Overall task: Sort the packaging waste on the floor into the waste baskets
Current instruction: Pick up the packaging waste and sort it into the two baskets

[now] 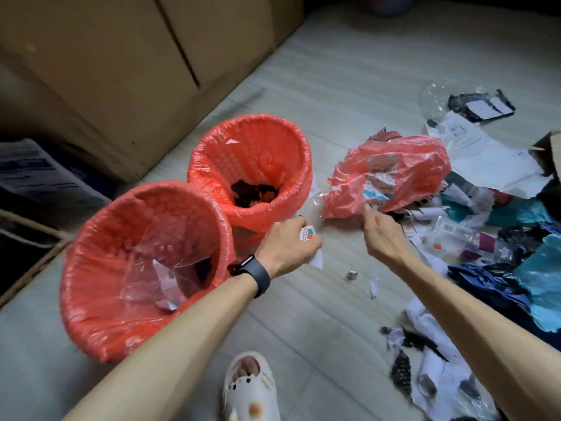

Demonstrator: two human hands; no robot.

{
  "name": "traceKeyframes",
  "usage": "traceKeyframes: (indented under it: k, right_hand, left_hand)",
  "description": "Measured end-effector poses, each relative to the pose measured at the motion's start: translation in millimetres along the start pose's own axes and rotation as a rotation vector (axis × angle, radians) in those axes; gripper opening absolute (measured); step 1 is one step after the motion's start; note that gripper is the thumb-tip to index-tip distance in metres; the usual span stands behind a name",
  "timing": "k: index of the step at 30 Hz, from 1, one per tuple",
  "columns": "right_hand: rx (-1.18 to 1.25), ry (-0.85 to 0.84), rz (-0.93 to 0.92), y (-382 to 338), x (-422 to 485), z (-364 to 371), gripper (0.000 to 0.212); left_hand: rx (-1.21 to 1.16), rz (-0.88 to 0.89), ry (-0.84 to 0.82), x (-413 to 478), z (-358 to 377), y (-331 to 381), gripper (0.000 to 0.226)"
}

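Left hand: the left hand (288, 247) has its fingers curled round a small white paper (306, 233), just beside the far basket. There is a dark watch (256, 273) on the wrist.
Right hand: the right hand (381, 235) pinches the bottom edge of a red plastic bag (394, 174) between thumb and fingers.
Red bag: it is crumpled and held between the far basket and the big pile of waste (516, 214).
Near basket: the near basket (91, 299) has a red liner. Some clear plastic and a bit of white paper lie at the bottom.
Far basket: the far basket (212, 141) also has a red liner. Dark and red scraps sit low inside it.
Done so far: I think only a little. Both baskets hold just a few things and are far from full.
Left to do: a lot, I think. Bags, papers and wrappers cover the floor (318, 314) on the right, and small scraps lie near the person's white slipper (249, 387).
Writing on the red bag: it has a white label with a blue stripe. The words are too blurry to read.
Writing on the small paper: it shows a red and green mark. The letters are too small to read.
Other labels: a black bag (461, 101) far back has white stickers. I cannot read them either.
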State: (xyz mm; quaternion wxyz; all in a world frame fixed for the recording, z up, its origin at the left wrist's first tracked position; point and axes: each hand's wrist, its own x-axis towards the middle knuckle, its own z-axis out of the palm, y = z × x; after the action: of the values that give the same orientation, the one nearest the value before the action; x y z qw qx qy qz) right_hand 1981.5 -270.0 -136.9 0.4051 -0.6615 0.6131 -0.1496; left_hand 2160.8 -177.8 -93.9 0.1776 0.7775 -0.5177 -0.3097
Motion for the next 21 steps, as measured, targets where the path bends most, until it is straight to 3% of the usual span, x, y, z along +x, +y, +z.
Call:
traceKeyframes:
  k: [5,8,12,14,17,19,21]
  right_hand:
    - [0.219,-0.01,-0.161,-82.2,-12.8,11.4,0.035]
    - [0.173,0.058,-0.298,-119.5,-22.4,19.0,0.025]
    - [-0.007,0.074,-0.316,-157.5,-32.9,27.7,0.046]
    - [-0.056,0.039,-0.343,-171.4,-34.4,37.3,0.047]
    - [-0.054,-0.061,-0.437,-176.0,-34.3,46.6,0.068]
    - [-0.017,-0.081,-0.406,-182.6,-33.6,56.3,0.065]
    - [-0.045,-0.107,-0.434,-184.3,-29.5,66.2,0.06]
  left_hand:
    - [-0.162,0.043,0.284,-45.7,-70.0,12.5,0.026]
    - [-0.255,0.019,0.445,-63.3,-117.0,-4.0,0.022]
    - [-0.098,-0.11,0.613,-77.7,-164.8,-54.7,0.028]
    - [-0.079,-0.189,0.654,-81.6,-174.2,-92.9,0.03]
    - [0.108,-0.31,0.495,-82.6,-159.6,-137.9,0.026]
    - [0.283,-0.397,0.316,-78.5,-148.5,-162.2,0.026]
    - [0.341,-0.444,0.068,-70.7,-134.7,-178.4,0.053]
